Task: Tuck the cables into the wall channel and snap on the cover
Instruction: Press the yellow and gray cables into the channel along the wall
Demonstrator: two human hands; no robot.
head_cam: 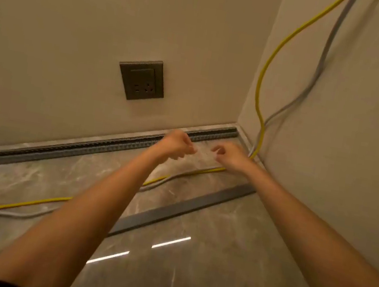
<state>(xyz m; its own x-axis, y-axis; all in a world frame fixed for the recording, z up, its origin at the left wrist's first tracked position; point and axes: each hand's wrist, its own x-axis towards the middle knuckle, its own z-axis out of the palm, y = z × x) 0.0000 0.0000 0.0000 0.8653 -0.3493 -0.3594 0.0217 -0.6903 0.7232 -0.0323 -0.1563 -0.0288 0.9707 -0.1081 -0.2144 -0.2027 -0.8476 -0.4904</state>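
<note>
the cables (25,204), one yellow and one grey, are seen lying loose on the marble floor (213,271), running from the near left to the far right corner, where they climb the right wall. none of their length is seen inside the wall channel (108,146), a dark ribbed strip left open along the foot of the far wall. the cover (185,211), a flat grey strip, is left on the floor nearer than the cables, not yet fitted. both steps are judged still to be done. the left hand (177,145) and right hand (230,156) are held curled just near the channel; whether anything is pinched cannot be told, as they are blurred
</note>
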